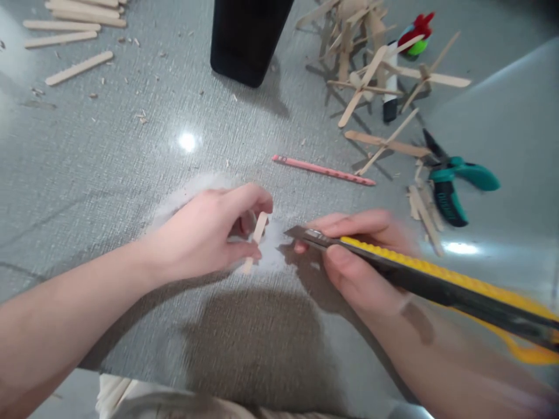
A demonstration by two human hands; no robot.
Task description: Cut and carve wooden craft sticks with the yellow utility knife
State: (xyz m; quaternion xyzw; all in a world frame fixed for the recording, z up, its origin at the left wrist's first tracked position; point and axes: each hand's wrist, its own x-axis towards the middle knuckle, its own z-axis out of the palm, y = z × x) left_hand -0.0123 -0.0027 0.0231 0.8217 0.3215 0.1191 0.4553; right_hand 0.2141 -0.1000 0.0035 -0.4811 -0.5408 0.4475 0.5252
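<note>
Between the thumb and fingers of my left hand [218,230] is a wooden craft stick [261,227], held at a slant just above the table. My right hand [362,256] grips a yellow and black utility knife [406,273], its blade bared and aimed left at the stick. A small gap separates the blade tip from the stick. Around both hands the table surface is dusted with pale powder. Beyond them lies a pink pencil [325,170]. Part of my left fingers is hidden behind the stick, and my right hand is slightly blurred.
Loose craft sticks [74,24] lie at the far left, among scattered wood chips. A black box-shaped object [248,41] stands at the back. To the right are crossed stick assemblies [360,87], a marker [390,81], teal-handled pliers [454,174] and cut stick pieces [425,215].
</note>
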